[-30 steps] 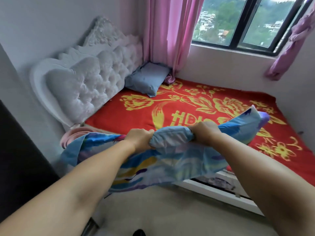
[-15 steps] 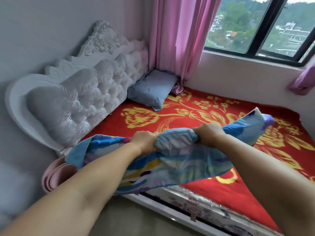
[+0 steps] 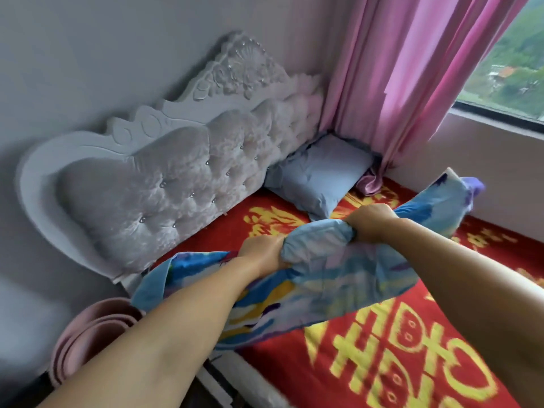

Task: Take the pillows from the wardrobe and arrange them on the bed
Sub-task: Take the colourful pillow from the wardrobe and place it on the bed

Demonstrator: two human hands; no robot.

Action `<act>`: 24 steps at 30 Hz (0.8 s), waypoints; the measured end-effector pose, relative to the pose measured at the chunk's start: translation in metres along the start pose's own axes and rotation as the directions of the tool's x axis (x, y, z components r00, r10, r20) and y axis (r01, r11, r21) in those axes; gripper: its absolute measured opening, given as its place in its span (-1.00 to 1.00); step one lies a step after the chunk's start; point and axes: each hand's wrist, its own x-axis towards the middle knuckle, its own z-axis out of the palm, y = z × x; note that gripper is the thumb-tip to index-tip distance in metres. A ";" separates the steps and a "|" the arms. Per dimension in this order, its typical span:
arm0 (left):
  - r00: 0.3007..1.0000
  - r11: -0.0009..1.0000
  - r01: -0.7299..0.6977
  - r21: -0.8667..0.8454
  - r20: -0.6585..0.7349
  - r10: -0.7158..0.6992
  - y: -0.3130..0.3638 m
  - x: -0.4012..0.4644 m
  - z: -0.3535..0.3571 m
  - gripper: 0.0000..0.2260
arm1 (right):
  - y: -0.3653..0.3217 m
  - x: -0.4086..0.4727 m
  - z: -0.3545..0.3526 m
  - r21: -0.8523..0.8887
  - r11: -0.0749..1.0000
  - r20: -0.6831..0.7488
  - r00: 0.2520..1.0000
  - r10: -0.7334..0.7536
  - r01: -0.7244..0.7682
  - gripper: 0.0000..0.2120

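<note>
I hold a patterned blue pillow (image 3: 332, 278) with yellow and purple prints in the air above the near side of the bed (image 3: 412, 348). My left hand (image 3: 262, 251) and my right hand (image 3: 371, 222) both grip its upper edge, bunching the fabric between them. The pillow's ends droop to the left and stick up to the right. A plain light-blue pillow (image 3: 321, 178) lies at the far corner of the bed, against the tufted white headboard (image 3: 164, 184). The bed is covered by a red blanket with yellow flowers and characters.
A pink curtain (image 3: 412, 69) hangs at the bed's far corner beside a window (image 3: 512, 63). A rolled pink mat (image 3: 88, 340) leans on the floor between the headboard and the bed's near edge. Grey walls stand behind the headboard and under the window.
I have stepped closer to the bed and turned toward the headboard. The patterned pillow, still held in both hands, has moved forward over the red blanket.
</note>
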 end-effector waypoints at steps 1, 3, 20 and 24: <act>1.000 1.000 0.024 -0.005 0.008 -0.024 -0.008 0.013 0.002 -0.50 | 0.003 0.020 -0.004 -0.020 1.000 0.012 1.000 -0.013 0.013 -0.64; 0.998 0.998 0.062 -0.023 0.019 -0.061 -0.027 0.040 0.005 -0.47 | 0.006 0.061 -0.011 -0.047 0.998 0.040 0.998 -0.043 0.045 -0.64; 0.875 0.935 0.342 -0.098 0.395 -0.279 -0.325 0.245 0.132 -0.29 | -0.126 0.473 0.049 0.017 0.997 0.161 0.984 -0.081 0.079 -0.69; 0.830 0.931 0.366 0.003 0.451 -0.328 -0.388 0.260 0.186 -0.27 | -0.194 0.529 0.093 0.211 0.978 0.054 0.998 -0.019 0.007 -0.56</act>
